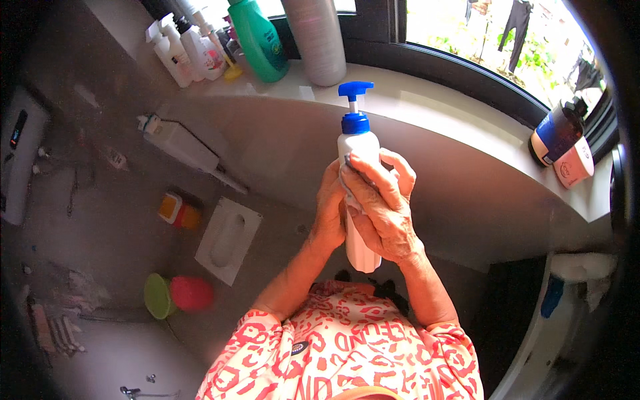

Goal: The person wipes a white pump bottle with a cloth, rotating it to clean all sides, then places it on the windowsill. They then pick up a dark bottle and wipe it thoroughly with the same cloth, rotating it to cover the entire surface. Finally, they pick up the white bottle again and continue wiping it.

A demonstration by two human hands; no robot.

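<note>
Upright in front of me, a white pump bottle (361, 243) with a blue collar and blue pump head is held between my two hands. My left hand (328, 210) grips it along its left side. Across its front lies my right hand (387, 210), fingers curled and pressing against the middle of the bottle. Under those fingers a little pale grey, crumpled material (346, 179) shows, which looks like a cloth; most of it is hidden. The bottle's pump and bottom end stay uncovered.
On the window ledge (427, 103) stand a green bottle (260, 43), a tall grey bottle (317, 43), several small bottles (200, 50), a dark bottle (559, 132) and a pink tub (575, 164). Below are a squat toilet (229, 240), a green basin (159, 296) and a red one (192, 293).
</note>
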